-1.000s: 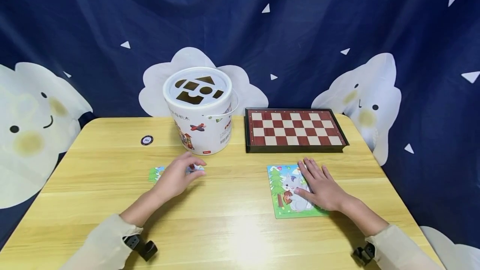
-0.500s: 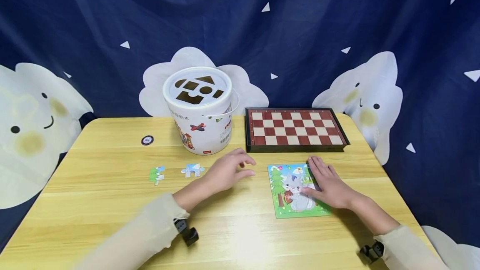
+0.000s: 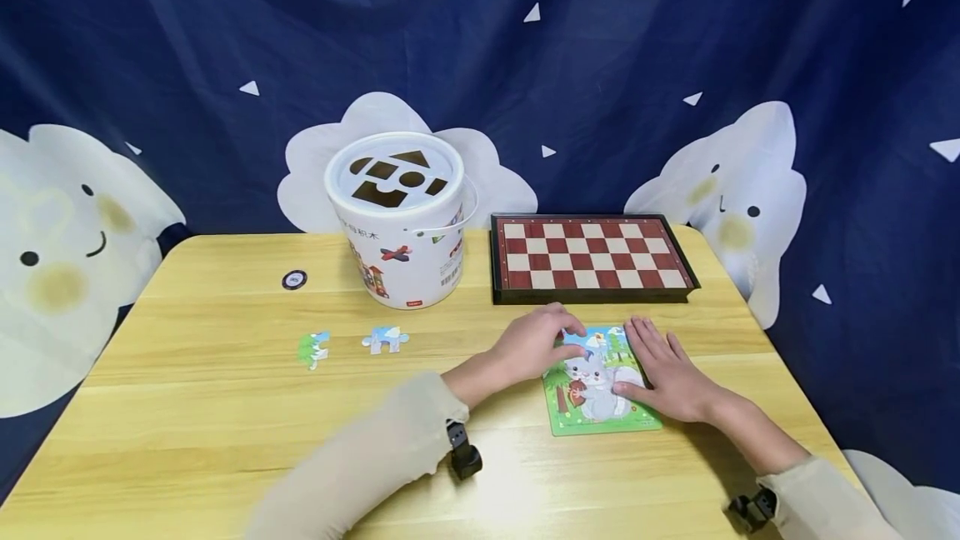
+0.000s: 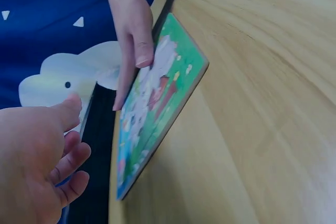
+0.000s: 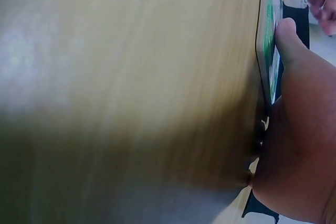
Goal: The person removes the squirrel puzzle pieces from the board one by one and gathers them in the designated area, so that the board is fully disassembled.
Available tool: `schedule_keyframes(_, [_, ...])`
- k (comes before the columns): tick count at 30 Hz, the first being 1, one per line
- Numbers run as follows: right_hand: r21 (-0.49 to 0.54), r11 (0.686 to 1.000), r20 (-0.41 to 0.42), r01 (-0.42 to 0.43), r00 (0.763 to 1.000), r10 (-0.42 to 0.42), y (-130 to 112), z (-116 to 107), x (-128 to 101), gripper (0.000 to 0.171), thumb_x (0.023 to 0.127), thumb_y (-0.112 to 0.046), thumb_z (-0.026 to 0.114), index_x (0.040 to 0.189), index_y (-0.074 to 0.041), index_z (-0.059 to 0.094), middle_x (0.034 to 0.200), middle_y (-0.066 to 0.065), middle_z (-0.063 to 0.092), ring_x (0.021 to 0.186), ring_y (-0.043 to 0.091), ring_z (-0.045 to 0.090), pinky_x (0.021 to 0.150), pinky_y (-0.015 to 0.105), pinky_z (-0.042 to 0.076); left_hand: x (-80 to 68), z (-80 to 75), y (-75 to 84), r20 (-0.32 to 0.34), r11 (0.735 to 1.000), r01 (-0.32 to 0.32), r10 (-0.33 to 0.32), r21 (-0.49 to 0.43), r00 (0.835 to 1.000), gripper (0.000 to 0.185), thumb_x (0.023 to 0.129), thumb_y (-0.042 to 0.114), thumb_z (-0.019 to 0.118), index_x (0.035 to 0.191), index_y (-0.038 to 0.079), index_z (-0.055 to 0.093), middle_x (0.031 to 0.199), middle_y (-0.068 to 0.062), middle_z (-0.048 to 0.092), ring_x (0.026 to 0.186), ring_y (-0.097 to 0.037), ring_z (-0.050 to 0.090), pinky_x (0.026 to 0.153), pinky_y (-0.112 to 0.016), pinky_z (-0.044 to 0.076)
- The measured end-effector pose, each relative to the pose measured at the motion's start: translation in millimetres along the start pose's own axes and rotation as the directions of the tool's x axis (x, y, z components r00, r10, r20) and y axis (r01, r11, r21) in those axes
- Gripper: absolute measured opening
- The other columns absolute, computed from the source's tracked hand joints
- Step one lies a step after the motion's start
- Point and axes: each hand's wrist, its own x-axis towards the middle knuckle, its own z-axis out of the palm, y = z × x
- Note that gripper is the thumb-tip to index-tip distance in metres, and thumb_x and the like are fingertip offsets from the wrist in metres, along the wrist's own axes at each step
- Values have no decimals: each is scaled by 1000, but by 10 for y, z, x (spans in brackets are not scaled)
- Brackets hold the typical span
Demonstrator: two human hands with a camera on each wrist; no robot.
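Note:
A square jigsaw puzzle (image 3: 592, 394) with a grey squirrel holding an acorn lies on the table in front of me at the right. My left hand (image 3: 536, 344) is over its upper left corner, fingers loosely bent, with nothing seen between them. In the left wrist view that hand (image 4: 39, 156) is apart from the puzzle's surface. My right hand (image 3: 675, 377) rests with straight fingers along the puzzle's right edge, its thumb on the picture. To the left lie two loose jigsaw pieces, a green one (image 3: 311, 348) and a sky-blue one (image 3: 385, 338).
Behind the pieces stands a white bucket (image 3: 401, 248) with shaped holes in its lid. A folded chessboard (image 3: 592, 259) lies just behind the puzzle. A small round dark disc (image 3: 295, 279) is at the back left of the wooden table (image 3: 225, 432).
My left hand has moved right, from over the sky-blue piece to the puzzle's upper left corner, uncovering both loose pieces. The right hand has slid slightly right, towards the puzzle's edge.

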Motion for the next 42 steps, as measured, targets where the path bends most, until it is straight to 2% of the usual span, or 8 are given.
schedule_keyframes(4, [17,1000,-3,1,1000,-1,-12,10,-4,98,98,-52,61,160,5,10,165,31,8,153,45,0,120,59,-9,100,135,14,11,1000,8,-8,7,1000,29,97,32,72,119,14,73,109,3,66,94,-6,61,79,-15,48])
schedule_keyframes(9, [6,999,31,-35,999,35,-64,-36,-4,99,98,-52,61,160,6,10,166,29,6,153,46,-1,118,66,-4,197,271,35,10,999,39,-39,22,999,29,97,34,72,119,16,74,107,4,65,90,-3,59,78,-15,48])
schedule_keyframes(14, [-19,998,62,-52,997,53,-79,-61,1,98,99,-51,61,159,6,10,166,29,5,153,47,0,117,68,-1,248,398,52,16,997,72,-72,32,997,29,96,35,72,118,17,74,107,7,65,94,-3,60,82,-15,48])
schedule_keyframes(19, [-28,998,60,-49,997,51,-89,-60,0,97,99,-50,61,159,7,11,166,30,6,152,47,1,117,68,0,275,493,62,11,994,90,-91,64,996,29,95,36,74,117,19,75,107,9,66,96,-2,61,85,-16,48])
schedule_keyframes(32, [-24,999,52,-47,998,48,-78,-63,-4,98,99,-50,61,159,7,10,166,30,5,153,47,0,117,68,0,299,637,110,-69,979,120,-109,165,992,19,93,39,76,108,27,78,102,12,67,96,-5,60,89,-21,48])
schedule_keyframes(42, [-19,999,51,-43,998,43,-76,-59,-8,98,99,-50,61,159,7,9,165,30,5,152,47,0,117,68,0,316,668,139,-51,975,140,-133,170,990,19,95,38,73,109,26,76,106,13,67,103,-5,60,95,-23,46])
